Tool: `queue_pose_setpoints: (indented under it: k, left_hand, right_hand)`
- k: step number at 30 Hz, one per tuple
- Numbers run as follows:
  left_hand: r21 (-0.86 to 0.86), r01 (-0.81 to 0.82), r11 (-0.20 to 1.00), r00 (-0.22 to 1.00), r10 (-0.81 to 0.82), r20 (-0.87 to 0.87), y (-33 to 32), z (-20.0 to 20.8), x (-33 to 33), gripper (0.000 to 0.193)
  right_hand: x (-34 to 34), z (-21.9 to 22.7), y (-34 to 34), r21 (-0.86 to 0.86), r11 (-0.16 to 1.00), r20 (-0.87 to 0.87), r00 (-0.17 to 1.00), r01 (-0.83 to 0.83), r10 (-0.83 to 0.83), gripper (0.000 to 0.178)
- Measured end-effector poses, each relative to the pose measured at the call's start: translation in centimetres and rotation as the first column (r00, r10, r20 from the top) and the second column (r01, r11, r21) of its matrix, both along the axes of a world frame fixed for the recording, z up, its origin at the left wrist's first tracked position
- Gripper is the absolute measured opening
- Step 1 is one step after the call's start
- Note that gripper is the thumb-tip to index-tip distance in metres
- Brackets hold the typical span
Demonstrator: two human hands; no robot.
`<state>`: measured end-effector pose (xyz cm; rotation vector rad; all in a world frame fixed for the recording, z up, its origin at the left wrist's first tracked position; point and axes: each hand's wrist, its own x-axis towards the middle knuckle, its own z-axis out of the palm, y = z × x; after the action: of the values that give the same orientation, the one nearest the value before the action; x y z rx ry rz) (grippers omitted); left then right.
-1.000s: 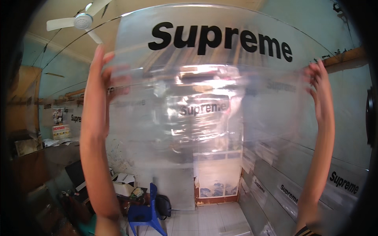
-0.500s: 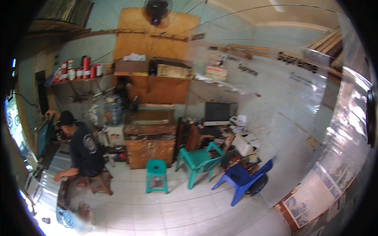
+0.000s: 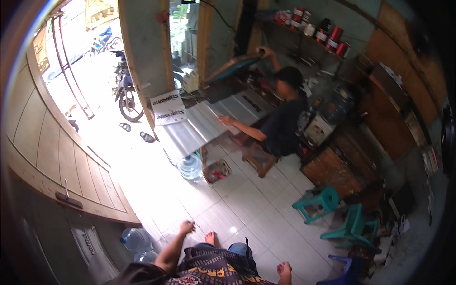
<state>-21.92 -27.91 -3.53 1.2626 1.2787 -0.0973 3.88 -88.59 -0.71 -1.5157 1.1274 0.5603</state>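
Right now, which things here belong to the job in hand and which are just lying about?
Seemingly part of the job:
framed panel, held tilted up by a co-worker's raised hand
glossy sheet
white sheet with dark lettering

Seemingly just lying about:
green stool
green chair
sandals
stacked water jugs

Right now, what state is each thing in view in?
Left hand: loosely curled, nothing visibly held
Right hand: loosely curled, nothing visibly held
Door: open
Co-worker: seated
Frame: tilted up, co-worker's hand on it
Green stool: upright, unoccupied
Green chair: upright, unoccupied
Near motorbike: upright, outside
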Motion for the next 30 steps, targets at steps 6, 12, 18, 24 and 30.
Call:
queue_pose_setpoints:
  k: [6, 12, 18, 24, 30]
  left_hand:
    - [-0.159, 0.164, 0.974, 0.986, -0.164, 0.013, -2.8, -1.4, -6.0, 0.032]
    - [-0.259, -0.432, 0.864, 0.901, 0.405, -0.152, 9.2, -0.5, -5.1, 0.029]
    - [-0.32, -0.472, 0.821, 0.882, 0.445, -0.158, 20.4, 2.2, 0.9, 0.034]
    - [-0.3, -0.363, 0.882, 0.928, 0.373, -0.027, 31.9, 3.8, 12.1, 0.035]
    - [-0.308, -0.222, 0.925, 0.941, 0.286, 0.18, 39.3, 2.8, 17.8, 0.039]
  right_hand:
    - [8.5, 3.4, 27.9, 0.084, 0.716, 0.188, 0.717, -0.693, 0.671, 0.029]
    - [11.4, 2.2, 46.9, 0.091, 0.318, 0.073, 0.325, -0.944, 0.943, 0.025]
    - [14.0, -0.8, 56.1, 0.167, 0.457, -0.119, 0.442, -0.874, 0.889, 0.03]
    - [17.6, 0.9, 62.9, 0.193, 0.614, -0.106, 0.606, -0.766, 0.789, 0.026]
    - [19.4, 5.6, 69.9, 0.144, 0.666, 0.053, 0.677, -0.732, 0.734, 0.025]
